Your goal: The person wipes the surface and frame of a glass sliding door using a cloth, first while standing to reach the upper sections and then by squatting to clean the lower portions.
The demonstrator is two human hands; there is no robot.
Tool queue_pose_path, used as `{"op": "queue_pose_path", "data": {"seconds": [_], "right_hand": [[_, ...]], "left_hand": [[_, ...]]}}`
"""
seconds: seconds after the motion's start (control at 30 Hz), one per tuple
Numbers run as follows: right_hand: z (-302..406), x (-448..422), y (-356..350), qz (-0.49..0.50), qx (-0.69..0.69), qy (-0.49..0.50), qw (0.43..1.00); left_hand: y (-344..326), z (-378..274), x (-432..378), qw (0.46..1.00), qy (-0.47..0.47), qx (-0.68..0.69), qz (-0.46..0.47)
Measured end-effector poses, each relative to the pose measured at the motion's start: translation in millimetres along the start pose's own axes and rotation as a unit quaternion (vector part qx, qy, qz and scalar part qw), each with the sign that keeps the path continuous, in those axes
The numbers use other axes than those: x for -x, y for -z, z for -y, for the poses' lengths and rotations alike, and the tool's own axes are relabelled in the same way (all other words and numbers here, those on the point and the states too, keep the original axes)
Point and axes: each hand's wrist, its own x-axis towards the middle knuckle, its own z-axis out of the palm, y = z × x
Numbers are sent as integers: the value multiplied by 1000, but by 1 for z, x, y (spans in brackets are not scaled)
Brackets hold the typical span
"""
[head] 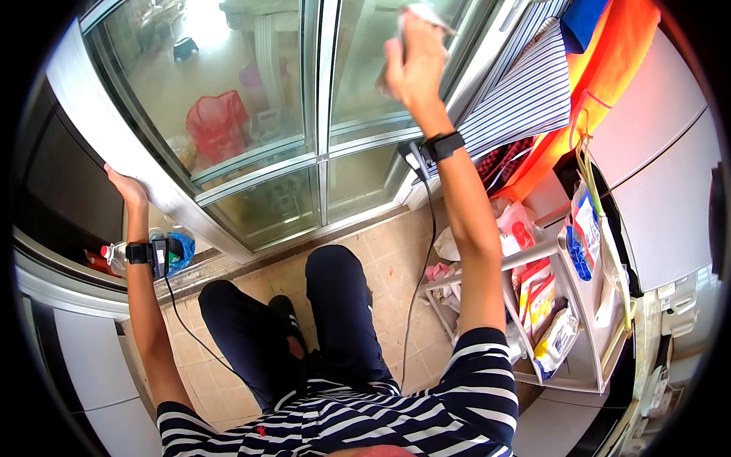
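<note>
My right hand [420, 71] is raised at the top of the view, closed on a pale cloth [429, 13]. The cloth lies over the glass pane [368, 68] of a metal-framed sliding door; whether it presses on the glass cannot be told. Motion blurs this hand slightly. On the left, my left hand [128, 185] grips the outer edge of the white door frame [100, 94], with some fingers hidden. Both wrists carry black straps with small cabled devices.
Clothes on the right include a striped shirt [514, 108] and an orange garment [605, 74]. Below them, a white rack [579, 320] holds several packets. A plastic bottle [117, 258] stands near my left wrist. Through the glass shows a red bag [218, 123]. Cables [432, 223] hang from both wrists.
</note>
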Motion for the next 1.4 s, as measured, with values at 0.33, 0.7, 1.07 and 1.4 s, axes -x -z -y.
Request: {"op": "queue_pose_path", "data": {"seconds": [0.33,0.7,1.07,1.4], "right_hand": [[13,-16,25,42,-7,19,999],[12,-32,32,39,27,-56,997],[31,-49,23,-13,-38,24,999],[41,-59,17,1,-27,-5,1000]], "left_hand": [[3,2,0,999,27,32,26],[-1,-2,-1,998,38,39,24],[-3,1,-4,998,32,44,21],[0,-1,0,998,37,37,17]]}}
